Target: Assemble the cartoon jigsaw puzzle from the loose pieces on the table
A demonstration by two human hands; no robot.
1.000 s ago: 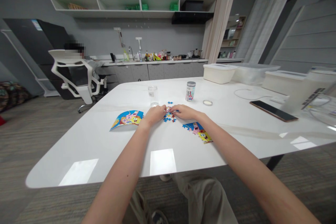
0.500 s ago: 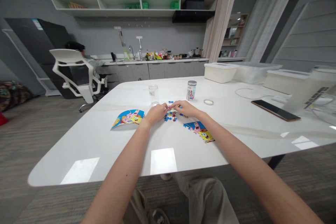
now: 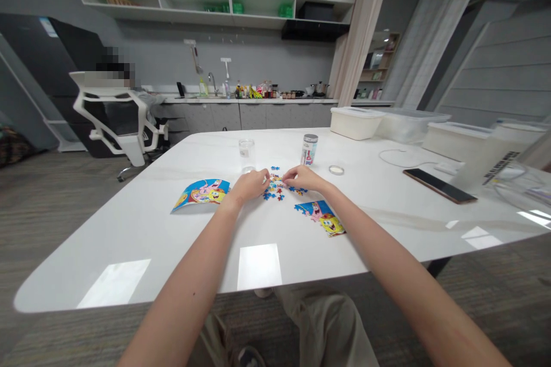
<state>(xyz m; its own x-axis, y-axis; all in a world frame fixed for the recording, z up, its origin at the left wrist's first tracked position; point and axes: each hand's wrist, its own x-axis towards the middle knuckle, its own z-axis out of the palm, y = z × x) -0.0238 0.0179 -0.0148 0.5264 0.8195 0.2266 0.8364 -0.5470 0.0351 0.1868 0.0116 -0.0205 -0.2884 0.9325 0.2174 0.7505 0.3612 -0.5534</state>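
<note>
Loose puzzle pieces [image 3: 272, 191] lie in a small pile on the white table [image 3: 181, 258]. My left hand [image 3: 252, 184] is at the pile's left edge, its fingers closed in a pinch; what they hold is too small to name. My right hand [image 3: 305, 178] reaches to the pile's right side with thumb and finger pressed together, and anything between them is too small to make out. A partly joined puzzle [image 3: 321, 215] rests beside my right forearm. The curved picture sheet [image 3: 204, 192] lies left of my left hand.
Behind the pile stand a clear jar [image 3: 247, 155] and a labelled can [image 3: 309, 149], with a round lid [image 3: 336, 170] to their right. Farther right are a phone [image 3: 439, 185], a cable and storage boxes [image 3: 357, 122]. A person sits beyond the table by a white chair [image 3: 116, 106].
My hands have moved apart from each other, uncovering more of the pile between them. The whole view has shifted slightly.
</note>
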